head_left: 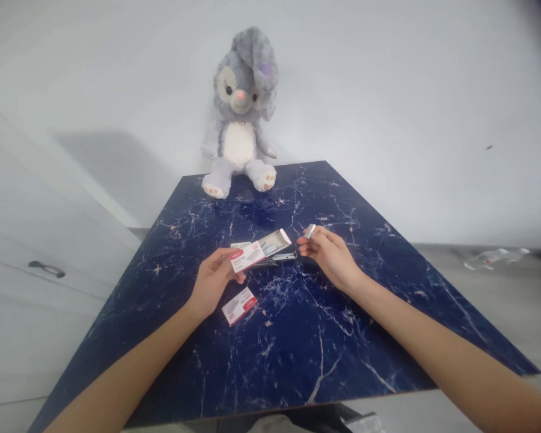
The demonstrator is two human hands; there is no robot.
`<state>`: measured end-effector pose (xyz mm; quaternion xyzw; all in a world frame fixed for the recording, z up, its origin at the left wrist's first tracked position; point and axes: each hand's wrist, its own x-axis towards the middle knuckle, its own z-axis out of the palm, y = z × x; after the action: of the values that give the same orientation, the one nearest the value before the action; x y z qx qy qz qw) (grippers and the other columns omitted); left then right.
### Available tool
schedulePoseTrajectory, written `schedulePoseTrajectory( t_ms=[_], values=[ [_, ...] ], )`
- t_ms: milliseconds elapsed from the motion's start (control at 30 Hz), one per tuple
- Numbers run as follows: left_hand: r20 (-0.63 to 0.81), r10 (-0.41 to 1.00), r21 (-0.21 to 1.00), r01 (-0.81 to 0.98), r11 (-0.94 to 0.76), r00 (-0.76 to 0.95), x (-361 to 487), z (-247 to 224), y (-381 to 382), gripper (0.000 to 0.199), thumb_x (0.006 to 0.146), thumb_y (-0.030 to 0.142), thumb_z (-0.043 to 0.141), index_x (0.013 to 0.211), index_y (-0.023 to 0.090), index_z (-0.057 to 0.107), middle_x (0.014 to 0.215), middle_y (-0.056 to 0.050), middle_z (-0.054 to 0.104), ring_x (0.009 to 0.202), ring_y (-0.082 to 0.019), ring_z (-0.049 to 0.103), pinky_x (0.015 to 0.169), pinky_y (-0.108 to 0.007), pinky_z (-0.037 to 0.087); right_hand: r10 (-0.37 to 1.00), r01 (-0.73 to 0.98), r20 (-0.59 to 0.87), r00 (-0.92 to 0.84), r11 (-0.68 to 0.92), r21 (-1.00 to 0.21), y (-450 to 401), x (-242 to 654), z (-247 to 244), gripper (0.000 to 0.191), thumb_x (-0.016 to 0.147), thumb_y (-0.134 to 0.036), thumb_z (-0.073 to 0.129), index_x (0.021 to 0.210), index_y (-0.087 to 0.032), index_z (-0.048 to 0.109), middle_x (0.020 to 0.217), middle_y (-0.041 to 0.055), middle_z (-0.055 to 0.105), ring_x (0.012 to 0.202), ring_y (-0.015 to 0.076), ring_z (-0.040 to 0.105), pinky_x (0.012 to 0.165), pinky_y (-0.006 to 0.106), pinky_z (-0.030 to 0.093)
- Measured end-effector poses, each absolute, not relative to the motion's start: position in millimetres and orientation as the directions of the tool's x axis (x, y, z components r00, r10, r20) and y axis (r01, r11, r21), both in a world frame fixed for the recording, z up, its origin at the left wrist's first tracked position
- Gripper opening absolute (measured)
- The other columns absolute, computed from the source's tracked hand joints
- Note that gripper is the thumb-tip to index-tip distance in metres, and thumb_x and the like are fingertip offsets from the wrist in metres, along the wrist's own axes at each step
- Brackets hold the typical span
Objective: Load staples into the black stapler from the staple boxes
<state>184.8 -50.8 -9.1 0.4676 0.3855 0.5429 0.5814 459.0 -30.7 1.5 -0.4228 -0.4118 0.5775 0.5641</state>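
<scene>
My left hand is closed around a small white and red staple box. The inner tray of the box is slid out to the right, with silvery staples inside. Between the fingertips of my right hand is a short silvery strip of staples, held up just right of the tray. Partly hidden behind the box lies a dark and silver tool, which looks like an opened stapler. Flat on the table near my left wrist is a second white and red box.
A grey plush toy sits at the far edge of the dark blue marbled table, against the white wall. A pale object shows partly behind the held box. Crumpled clear plastic lies beyond the table at right. A handled white door stands left.
</scene>
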Motion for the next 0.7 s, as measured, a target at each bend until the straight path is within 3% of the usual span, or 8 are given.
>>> schedulePoseTrajectory(
  t_ms=[100,167,267,333,433,533,700],
  values=[
    [-0.018,0.991,0.951,-0.305,0.058,0.132,184.8,-7.1,-51.5,0.029,0.079,0.034,0.079,0.101,0.017,0.069,0.079,-0.005,0.074,0.057,-0.014,0.067,0.054,-0.025,0.055,0.987,-0.434,-0.100,-0.129,-0.147,-0.889,-34.4,457.4,5.6,0.008,0.078,-0.025,0.064,0.085,-0.021,0.062,0.086,0.0030,0.071,0.072,0.0144,0.063,0.073,0.028,0.052],
    [-0.043,0.988,0.948,-0.305,0.087,0.149,183.9,-8.0,-51.8,0.030,0.080,0.034,0.079,0.102,0.017,0.069,0.076,-0.004,0.073,0.056,-0.015,0.068,0.053,-0.025,0.056,0.963,-0.487,-0.140,-0.231,-0.240,-0.840,-38.1,456.3,8.4,0.015,0.073,-0.020,0.062,0.088,-0.021,0.063,0.092,0.0037,0.070,0.076,0.0150,0.062,0.071,0.027,0.050],
    [-0.061,0.982,0.948,-0.298,0.114,0.180,182.9,-11.3,-51.7,0.028,0.081,0.034,0.079,0.102,0.018,0.070,0.078,-0.004,0.074,0.058,-0.014,0.068,0.054,-0.025,0.057,0.935,-0.499,-0.162,-0.315,-0.308,-0.810,-43.7,453.0,10.4,0.015,0.076,-0.023,0.058,0.089,-0.020,0.064,0.086,0.0034,0.065,0.068,0.0136,0.055,0.058,0.025,0.043],
    [-0.058,0.978,0.950,-0.291,0.116,0.198,183.1,-14.1,-51.2,0.025,0.082,0.034,0.078,0.100,0.018,0.071,0.081,-0.004,0.074,0.061,-0.015,0.069,0.056,-0.025,0.058,0.942,-0.431,-0.143,-0.304,-0.270,-0.861,-47.3,449.5,9.9,0.015,0.085,-0.033,0.055,0.085,-0.020,0.062,0.073,0.0001,0.055,0.056,0.0108,0.042,0.048,0.023,0.031],
    [-0.037,0.976,0.949,-0.297,0.101,0.213,184.3,-17.3,-50.5,0.023,0.081,0.033,0.079,0.097,0.018,0.074,0.080,-0.004,0.073,0.063,-0.015,0.068,0.057,-0.026,0.059,0.955,-0.202,-0.104,-0.279,-0.164,-0.966,-51.6,444.9,6.5,0.025,0.092,-0.044,0.054,0.084,-0.021,0.060,0.064,-0.0044,0.043,0.051,0.0089,0.030,0.045,0.022,0.019],
    [-0.041,0.978,0.950,-0.295,0.102,0.207,185.0,-16.6,-51.3,0.026,0.079,0.033,0.080,0.099,0.017,0.075,0.080,-0.005,0.074,0.062,-0.014,0.067,0.058,-0.026,0.060,0.959,-0.002,-0.064,-0.277,-0.067,-0.998,-53.1,443.4,1.6,0.026,0.093,-0.045,0.057,0.086,-0.021,0.061,0.064,-0.0051,0.042,0.051,0.0084,0.030,0.046,0.022,0.020],
    [-0.065,0.966,0.967,-0.224,0.124,0.252,184.1,-8.4,-58.9,0.042,0.085,0.048,0.071,0.111,0.016,0.073,0.093,-0.010,0.074,0.076,-0.020,0.072,0.066,-0.031,0.063,0.977,0.104,0.020,-0.213,0.043,-0.994,-51.4,443.6,-3.3,0.031,0.097,-0.048,0.050,0.090,-0.021,0.064,0.065,-0.0040,0.048,0.050,0.0091,0.036,0.048,0.023,0.029]
  ],
)
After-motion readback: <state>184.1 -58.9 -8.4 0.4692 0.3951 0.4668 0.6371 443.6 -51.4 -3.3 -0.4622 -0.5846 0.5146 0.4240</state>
